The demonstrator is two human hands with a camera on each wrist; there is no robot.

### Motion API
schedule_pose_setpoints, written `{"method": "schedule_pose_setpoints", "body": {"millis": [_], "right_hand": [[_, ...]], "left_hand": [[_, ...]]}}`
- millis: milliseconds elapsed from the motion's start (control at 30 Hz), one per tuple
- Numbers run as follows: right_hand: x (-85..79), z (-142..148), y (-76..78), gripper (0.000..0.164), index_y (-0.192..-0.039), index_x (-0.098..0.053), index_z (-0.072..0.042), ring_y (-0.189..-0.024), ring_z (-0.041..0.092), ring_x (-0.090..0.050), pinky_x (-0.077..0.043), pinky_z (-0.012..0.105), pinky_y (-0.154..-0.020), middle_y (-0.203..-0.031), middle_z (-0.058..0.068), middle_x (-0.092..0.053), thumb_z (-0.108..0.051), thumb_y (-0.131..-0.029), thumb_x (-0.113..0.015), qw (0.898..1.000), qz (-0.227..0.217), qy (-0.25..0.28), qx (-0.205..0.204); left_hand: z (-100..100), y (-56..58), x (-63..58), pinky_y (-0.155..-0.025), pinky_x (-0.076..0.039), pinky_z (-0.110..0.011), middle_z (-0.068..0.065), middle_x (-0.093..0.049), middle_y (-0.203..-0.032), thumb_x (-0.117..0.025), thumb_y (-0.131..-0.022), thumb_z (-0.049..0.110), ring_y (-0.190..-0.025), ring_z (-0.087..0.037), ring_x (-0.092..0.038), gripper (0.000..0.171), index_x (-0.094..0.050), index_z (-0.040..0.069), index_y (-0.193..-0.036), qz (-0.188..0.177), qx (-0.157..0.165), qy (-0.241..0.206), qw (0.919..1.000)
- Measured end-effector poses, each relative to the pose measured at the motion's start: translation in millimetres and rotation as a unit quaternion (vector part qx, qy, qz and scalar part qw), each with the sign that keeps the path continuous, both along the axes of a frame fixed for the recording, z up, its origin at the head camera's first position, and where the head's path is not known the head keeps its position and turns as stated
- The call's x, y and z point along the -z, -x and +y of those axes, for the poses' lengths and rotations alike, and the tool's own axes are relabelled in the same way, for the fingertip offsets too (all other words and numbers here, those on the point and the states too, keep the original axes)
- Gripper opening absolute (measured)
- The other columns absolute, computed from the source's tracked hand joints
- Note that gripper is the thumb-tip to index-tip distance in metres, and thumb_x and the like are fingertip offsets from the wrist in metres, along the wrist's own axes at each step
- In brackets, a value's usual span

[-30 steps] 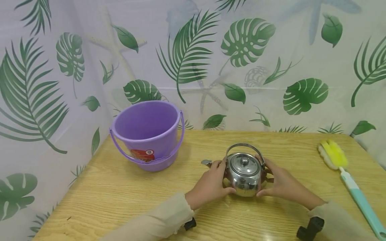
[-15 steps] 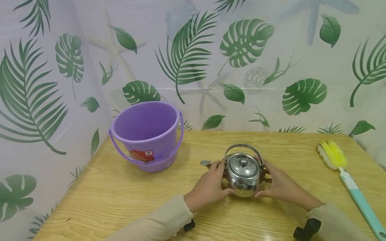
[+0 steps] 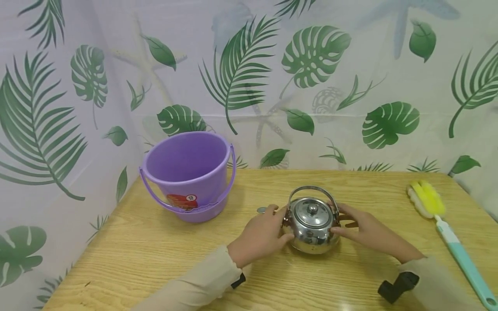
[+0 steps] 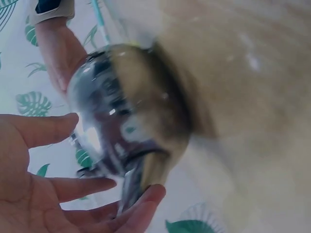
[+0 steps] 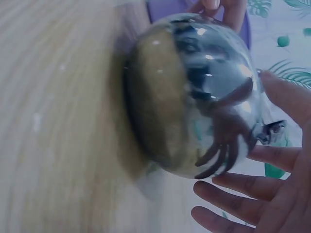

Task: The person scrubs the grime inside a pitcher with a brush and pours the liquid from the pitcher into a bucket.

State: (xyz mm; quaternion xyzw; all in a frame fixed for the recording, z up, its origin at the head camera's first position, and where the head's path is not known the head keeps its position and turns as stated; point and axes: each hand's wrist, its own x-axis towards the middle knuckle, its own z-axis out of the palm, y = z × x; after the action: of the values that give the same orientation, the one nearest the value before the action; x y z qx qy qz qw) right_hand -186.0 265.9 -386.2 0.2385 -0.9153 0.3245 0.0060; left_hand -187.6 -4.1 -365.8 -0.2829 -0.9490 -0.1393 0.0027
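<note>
At the left stands a purple bucket (image 3: 210, 186), its mouth tilted toward the viewer, its wire-and-plastic look broken by a red label (image 3: 182, 201); it sits at about 10 o'clock from the steel kettle.

Next comes the left hand (image 3: 260, 235), the kettle directly at its 3 o'clock. Its fingers lie out along the spout (image 4: 133, 187), more straight than curled, with the thumb apart from them at the body's edge; I cannot tell whether the thumb touches.

The steel kettle (image 3: 313, 235) is upright on the wooden table (image 3: 163, 259), right of the middle, between the 2 hands. Its long axis runs along the spout, which points to about 10 o'clock, past the left fingers. The body is round, squat and mirror-bright, with reflections of table and hand. Its lid (image 3: 311, 212) is on, with 1 round knob, and the hoop handle stands up.

The right hand (image 3: 365, 231) has the kettle at its 9 o'clock, thumb against the body, fingers spread apart behind. Neither hand is clearly nearer.

At far right lies a brush (image 3: 463, 255), yellow head toward 11 o'clock, teal grip toward 5.
</note>
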Motion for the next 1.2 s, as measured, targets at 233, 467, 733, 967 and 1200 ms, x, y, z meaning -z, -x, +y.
{"method": "schedule_pose_setpoints", "body": {"millis": [233,467,733,967,1200], "right_hand": [[-9.0,4,3.3,0.047,-0.133,-0.048,0.000,-0.102,0.034,-0.063,-0.053,0.040,-0.080,-0.126,0.021,-0.058,-0.021,-0.093,-0.056,1.000,0.017,-0.010,0.009],[-18.4,0,5.5,0.044,-0.128,-0.052,0.002,-0.102,0.035,-0.063,-0.052,0.046,-0.081,-0.122,0.022,-0.060,-0.025,-0.094,-0.056,0.999,0.028,-0.018,0.041],[-35.1,-11,6.1,0.042,-0.125,-0.054,-0.002,-0.108,0.038,-0.059,-0.047,0.053,-0.086,-0.121,0.019,-0.062,-0.020,-0.088,-0.064,0.986,0.140,-0.049,0.080],[-48.5,-28,6.1,0.038,-0.109,-0.066,-0.009,-0.099,0.028,-0.064,-0.052,0.045,-0.080,-0.106,0.009,-0.068,-0.011,-0.073,-0.077,0.952,0.288,-0.098,0.017],[-50.8,-44,11.8,0.032,-0.096,-0.070,-0.010,-0.083,0.020,-0.066,-0.054,0.036,-0.071,-0.092,0.003,-0.069,-0.013,-0.066,-0.082,0.922,0.349,-0.155,-0.070]], "left_hand": [[-6,-2.7,-17.5,-0.076,-0.054,-0.036,-0.013,-0.060,-0.121,-0.059,-0.089,0.041,-0.098,-0.025,-0.065,0.053,-0.050,0.014,-0.134,0.033,-0.001,0.001,0.9995],[-7,-4.6,-20.1,-0.070,-0.053,-0.032,-0.009,-0.063,-0.114,-0.061,-0.089,0.038,-0.092,-0.022,-0.064,0.046,-0.056,0.012,-0.126,0.084,-0.006,-0.010,0.9964],[-1,-4.6,-3.1,-0.071,-0.054,-0.031,-0.013,-0.059,-0.122,-0.059,-0.089,0.038,-0.091,-0.022,-0.065,0.060,-0.043,0.008,-0.138,0.074,-0.021,-0.024,0.9968],[5,-2.3,3.1,-0.068,-0.054,-0.032,-0.016,-0.054,-0.129,-0.054,-0.091,0.046,-0.085,-0.023,-0.066,0.069,-0.033,0.008,-0.144,0.038,-0.025,-0.017,0.9988],[10,0.3,12.1,-0.067,-0.054,-0.031,-0.017,-0.049,-0.135,-0.047,-0.089,0.059,-0.085,-0.023,-0.065,0.082,-0.026,0.006,-0.147,0.007,-0.028,0.018,0.9994]]}}
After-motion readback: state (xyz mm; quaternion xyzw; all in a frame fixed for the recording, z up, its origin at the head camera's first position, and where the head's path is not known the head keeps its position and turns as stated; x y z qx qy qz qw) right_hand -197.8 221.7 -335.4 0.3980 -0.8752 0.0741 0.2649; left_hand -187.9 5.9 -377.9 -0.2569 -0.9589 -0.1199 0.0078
